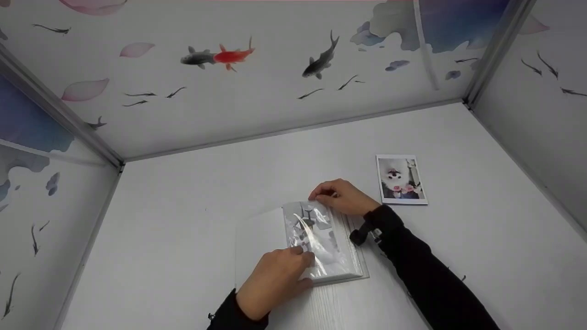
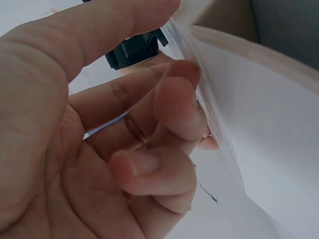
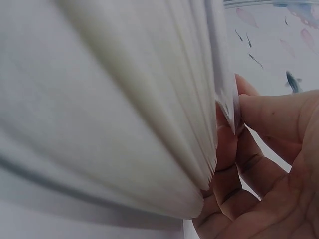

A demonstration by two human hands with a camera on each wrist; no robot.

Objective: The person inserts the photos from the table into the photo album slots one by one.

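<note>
In the head view a photo album (image 1: pixel 351 256) lies open, a blank white page (image 1: pixel 259 231) on its left. On its right a clear glossy sleeve (image 1: pixel 337 261) covers a greyish picture, partly lost in glare. My right hand (image 1: pixel 346 197) pinches the page edge (image 3: pixel 230 112) at the album's top, between thumb and fingers in the right wrist view. Near the bottom, my left hand (image 1: pixel 277 275) rests loosely bent fingers on the sleeve. Its thumb lies by the lower edge, apart from the fingertips (image 2: pixel 174 99) in the left wrist view.
A white-bordered photo (image 1: pixel 401 179) of a white fluffy animal with pink flowers lies right of the album, beyond the right wrist. The white table (image 1: pixel 174 229) is bounded by panels printed with fish and petals, such as the back panel (image 1: pixel 257 105).
</note>
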